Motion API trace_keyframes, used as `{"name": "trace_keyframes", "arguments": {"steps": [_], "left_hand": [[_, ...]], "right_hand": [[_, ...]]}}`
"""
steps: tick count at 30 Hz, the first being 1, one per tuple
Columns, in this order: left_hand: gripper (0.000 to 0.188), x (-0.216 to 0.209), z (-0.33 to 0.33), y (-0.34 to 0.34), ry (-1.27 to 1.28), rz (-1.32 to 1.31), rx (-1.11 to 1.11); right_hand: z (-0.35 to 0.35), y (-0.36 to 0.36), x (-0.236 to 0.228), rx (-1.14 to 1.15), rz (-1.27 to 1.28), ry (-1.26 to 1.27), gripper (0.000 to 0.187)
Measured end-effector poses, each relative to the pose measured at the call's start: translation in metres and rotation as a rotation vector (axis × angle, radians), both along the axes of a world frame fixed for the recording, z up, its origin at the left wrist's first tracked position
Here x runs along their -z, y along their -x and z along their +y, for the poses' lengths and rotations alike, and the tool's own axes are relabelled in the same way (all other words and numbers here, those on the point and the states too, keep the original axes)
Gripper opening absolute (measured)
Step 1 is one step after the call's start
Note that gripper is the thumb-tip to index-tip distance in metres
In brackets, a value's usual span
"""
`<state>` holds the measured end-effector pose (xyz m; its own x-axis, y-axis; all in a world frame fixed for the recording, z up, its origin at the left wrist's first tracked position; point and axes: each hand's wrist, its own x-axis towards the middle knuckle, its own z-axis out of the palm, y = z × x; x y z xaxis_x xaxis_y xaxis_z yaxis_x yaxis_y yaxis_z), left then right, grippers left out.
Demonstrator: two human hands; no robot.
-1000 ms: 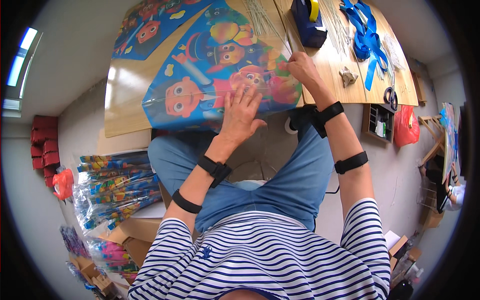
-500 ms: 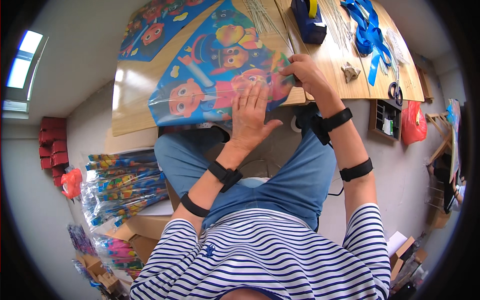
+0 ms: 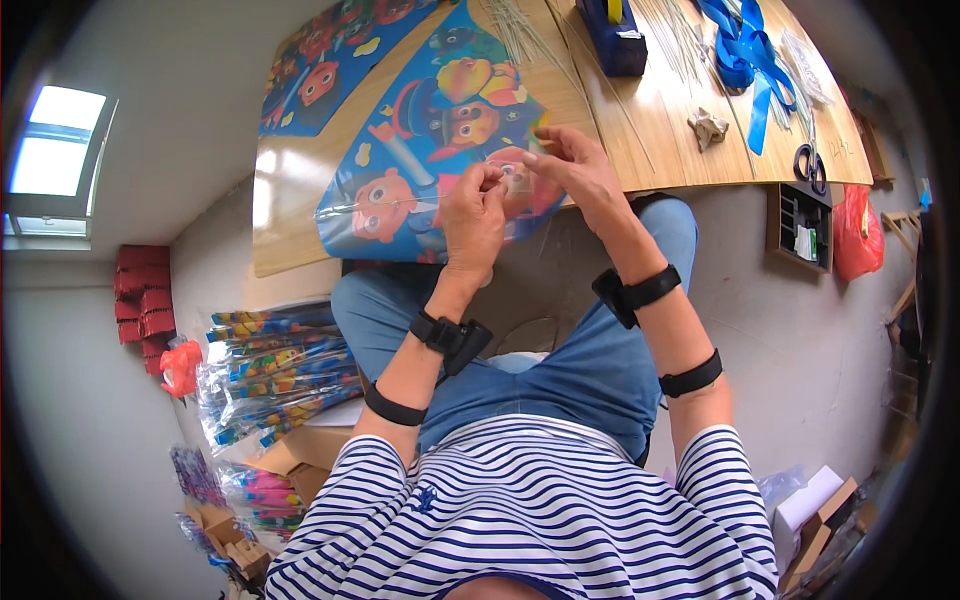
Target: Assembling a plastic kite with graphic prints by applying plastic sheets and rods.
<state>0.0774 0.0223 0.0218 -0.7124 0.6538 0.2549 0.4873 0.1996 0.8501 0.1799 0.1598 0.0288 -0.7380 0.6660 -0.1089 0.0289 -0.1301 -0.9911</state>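
A thin glossy sheet (image 3: 415, 150) printed with cartoon figures on blue lies on the table's near edge, its lower part hanging over my lap. My left hand (image 3: 472, 222) is closed above the lower middle of the sheet, thumb and fingers pinched together; whatever is between them is hidden. To its right, my right hand (image 3: 590, 185) has its fingers bent at the sheet's right edge and appears to hold that edge between thumb and fingertips. Black straps with small boxes are around both my forearms.
A second printed sheet (image 3: 330, 75) lies far left. Thin pale sticks (image 3: 515, 35), a tape dispenser (image 3: 612, 40), blue ribbon (image 3: 740, 60), a crumpled beige lump (image 3: 708, 128) and scissors (image 3: 810, 168) are on the table. Bagged printed goods (image 3: 285, 365) are stacked at lower left.
My left hand has gone from lying flat on the sheet to a pinch above it. My right hand has shifted left, nearer to it. The whole view has swung slightly.
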Motion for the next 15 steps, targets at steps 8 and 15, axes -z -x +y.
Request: {"name": "trace_keyframes", "arguments": {"steps": [8, 15], "left_hand": [[0.038, 0.033, -0.008, 0.013, 0.184, 0.530, 0.283], [0.063, 0.059, 0.014, 0.019, 0.427, 0.543, 0.204]], "right_hand": [[-0.009, -0.038, 0.042, 0.242, -0.281, -0.169, 0.040], [0.018, -0.022, 0.025, 0.334, -0.617, -0.598, 0.024]]}}
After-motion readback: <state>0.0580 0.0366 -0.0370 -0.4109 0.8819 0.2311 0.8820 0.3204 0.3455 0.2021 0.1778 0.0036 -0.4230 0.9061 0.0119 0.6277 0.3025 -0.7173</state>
